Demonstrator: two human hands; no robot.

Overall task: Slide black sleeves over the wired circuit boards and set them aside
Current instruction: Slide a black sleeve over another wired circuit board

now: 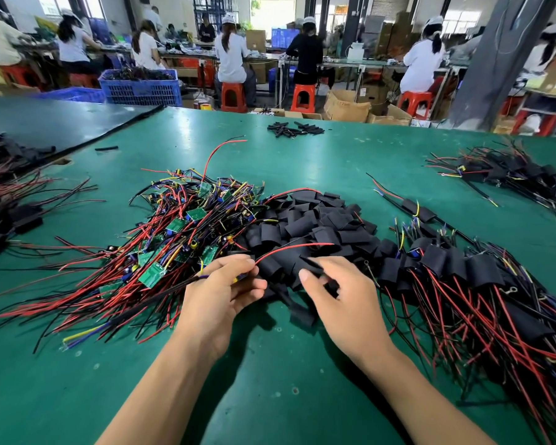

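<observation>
Fingers of the left hand curl round a wired circuit board, which is mostly hidden in the grip. Its red wire arcs out from the fingertips toward the right hand. The right fingers pinch what appears to be a black sleeve, with a thin black lead projecting past the thumb; the piece is partly hidden. Both lie just in front of the heap of loose sleeves. Bare boards lie tangled beyond and outside the left fingers, and sleeved units are piled outside the right fingers on the green table.

Step in hand, as judged: threading. To do it well:
- Gather both leads into one bundle at the left fingertips.
- Press the flat sleeve open between thumb and forefinger.
- Feed the wire ends through first.
- Draw the sleeve along until it covers the board squarely, without snagging components or neighbouring wires.

No writing can be read: the boards and sleeves show no legible marking, and the print on the cartons past the table's far edge is too small to make out
</observation>
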